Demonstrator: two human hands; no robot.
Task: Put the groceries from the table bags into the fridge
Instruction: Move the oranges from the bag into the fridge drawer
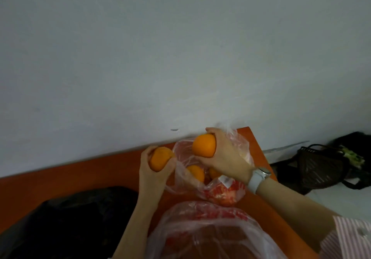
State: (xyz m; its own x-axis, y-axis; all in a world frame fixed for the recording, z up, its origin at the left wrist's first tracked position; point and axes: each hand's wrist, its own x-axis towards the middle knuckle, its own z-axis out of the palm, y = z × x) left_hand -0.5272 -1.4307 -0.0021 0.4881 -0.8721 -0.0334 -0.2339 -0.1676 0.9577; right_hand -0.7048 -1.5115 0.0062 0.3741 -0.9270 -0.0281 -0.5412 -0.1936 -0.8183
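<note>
Above the open bag [184,156] on the orange table [80,170], each hand wraps around an orange: left hand [154,170] low, right hand [224,154] higher. Two more oranges [195,173] sit just below, nearer the right hand.

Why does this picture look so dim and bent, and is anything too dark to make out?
Head view: dim, soft light; the wide lens tilts the table edge; the dark bag at lower left is nearly black, while both oranges show clearly.

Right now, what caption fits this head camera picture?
Each hand, left and right, holds an orange above the open bag.
</note>
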